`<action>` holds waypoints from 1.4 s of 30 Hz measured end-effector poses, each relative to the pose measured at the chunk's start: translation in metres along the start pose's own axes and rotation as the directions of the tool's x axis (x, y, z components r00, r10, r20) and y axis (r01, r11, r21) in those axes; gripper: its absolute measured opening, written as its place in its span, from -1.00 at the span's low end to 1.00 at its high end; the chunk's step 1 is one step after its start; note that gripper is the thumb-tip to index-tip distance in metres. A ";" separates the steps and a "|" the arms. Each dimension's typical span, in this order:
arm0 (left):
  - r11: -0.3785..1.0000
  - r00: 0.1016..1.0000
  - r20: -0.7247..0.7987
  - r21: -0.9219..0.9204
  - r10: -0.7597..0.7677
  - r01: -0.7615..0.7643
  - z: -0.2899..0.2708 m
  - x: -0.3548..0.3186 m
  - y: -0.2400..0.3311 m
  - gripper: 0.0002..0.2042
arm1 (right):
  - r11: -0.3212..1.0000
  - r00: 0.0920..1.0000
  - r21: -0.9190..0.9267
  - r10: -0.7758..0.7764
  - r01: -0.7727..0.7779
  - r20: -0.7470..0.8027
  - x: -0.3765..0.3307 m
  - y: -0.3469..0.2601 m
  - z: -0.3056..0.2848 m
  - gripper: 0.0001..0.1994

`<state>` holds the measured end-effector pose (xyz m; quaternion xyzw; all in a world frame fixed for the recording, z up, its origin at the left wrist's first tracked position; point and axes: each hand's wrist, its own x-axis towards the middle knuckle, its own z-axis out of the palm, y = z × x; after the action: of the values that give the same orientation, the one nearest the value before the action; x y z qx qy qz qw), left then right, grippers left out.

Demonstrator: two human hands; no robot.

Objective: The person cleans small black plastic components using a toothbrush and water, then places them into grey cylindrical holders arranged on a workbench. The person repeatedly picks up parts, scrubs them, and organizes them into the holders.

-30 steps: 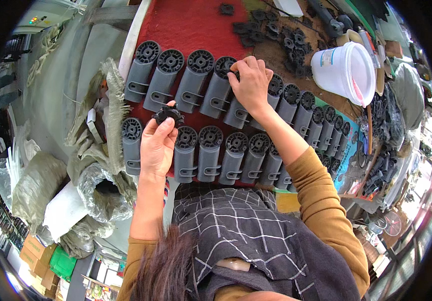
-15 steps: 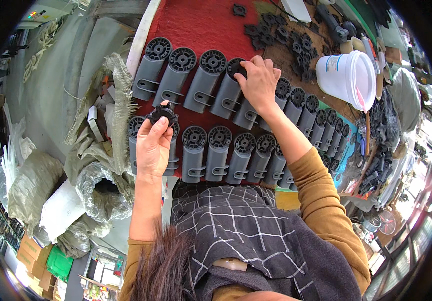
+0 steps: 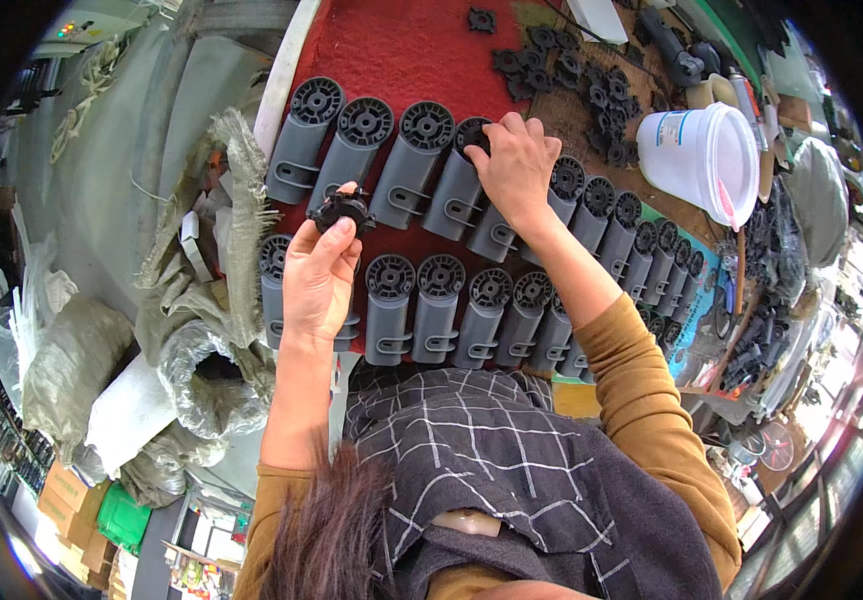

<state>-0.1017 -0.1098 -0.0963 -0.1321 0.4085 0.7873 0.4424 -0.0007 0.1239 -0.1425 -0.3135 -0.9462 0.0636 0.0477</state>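
Between the thumb and fingers of my left hand (image 3: 323, 275) is a black notched plastic fitting (image 3: 341, 208), held up over the front part of the back row. My right hand (image 3: 519, 168) reaches over the top of a grey plastic tube (image 3: 456, 190) in that row. Its fingers are curled on the tube's black round end piece (image 3: 471, 135), which they partly cover. To the left stand more grey tubes (image 3: 411, 160) with black spoked ends and looped side brackets. A second row of similar tubes (image 3: 388, 325) stands nearer to me, partly behind my left hand.
Loose black fittings (image 3: 606, 110) lie piled at the back right of the red table surface (image 3: 401, 40). A white bucket (image 3: 686, 155) lies tipped to their right. Woven sacks (image 3: 241, 190) and plastic bags (image 3: 196, 375) crowd the left side.
My left hand has moved slightly up and to the right with the black fitting. My right hand stays on the same tube's end.
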 end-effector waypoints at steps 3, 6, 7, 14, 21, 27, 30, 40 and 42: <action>0.999 1.000 -0.004 0.043 0.002 -0.001 0.004 -0.001 0.001 -0.66 | 1.000 1.000 -0.027 -0.015 0.015 0.019 0.000 0.002 0.002 -0.76; 0.998 1.000 -0.027 0.054 -0.007 0.009 0.007 -0.001 0.001 -0.67 | 0.999 0.999 -0.031 -0.024 0.025 0.032 0.001 0.005 0.001 -0.77; 0.998 0.999 -0.043 0.060 -0.005 0.007 0.008 0.000 0.001 -0.67 | 0.999 0.998 -0.014 -0.030 0.031 0.051 0.003 0.005 -0.001 -0.77; 0.990 0.998 -0.017 0.124 -0.058 0.060 0.017 0.002 0.000 -0.65 | 0.758 0.980 0.649 -0.082 -0.058 0.183 -0.007 -0.033 -0.041 -0.80; 0.996 0.999 -0.037 0.087 -0.023 0.026 0.013 0.011 -0.001 -0.71 | 0.279 0.871 0.851 -0.083 -0.445 0.483 -0.014 -0.056 -0.051 -0.79; 0.995 0.988 -0.156 0.098 -0.001 0.017 0.001 0.012 0.002 -0.71 | 0.697 0.947 0.642 0.205 -0.320 0.249 0.009 -0.034 -0.011 -0.82; 0.997 0.989 -0.151 0.071 -0.002 0.012 -0.001 0.012 0.001 -0.72 | 0.924 0.994 0.378 -0.017 0.059 -0.112 0.017 -0.032 0.006 -0.87; 0.999 0.989 -0.147 0.045 0.023 -0.017 -0.006 0.015 0.002 -0.74 | 0.965 0.996 0.257 -0.040 0.059 -0.080 0.025 -0.037 0.017 -0.75; 0.998 0.990 -0.135 0.050 0.031 -0.025 -0.005 0.016 0.002 -0.73 | 0.970 0.997 0.230 -0.078 0.082 -0.027 0.029 -0.037 0.016 -0.74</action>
<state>-0.1131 -0.1048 -0.1080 -0.1689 0.4581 0.7727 0.4057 -0.0478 0.1106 -0.1510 -0.2681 -0.9438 0.1683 0.0949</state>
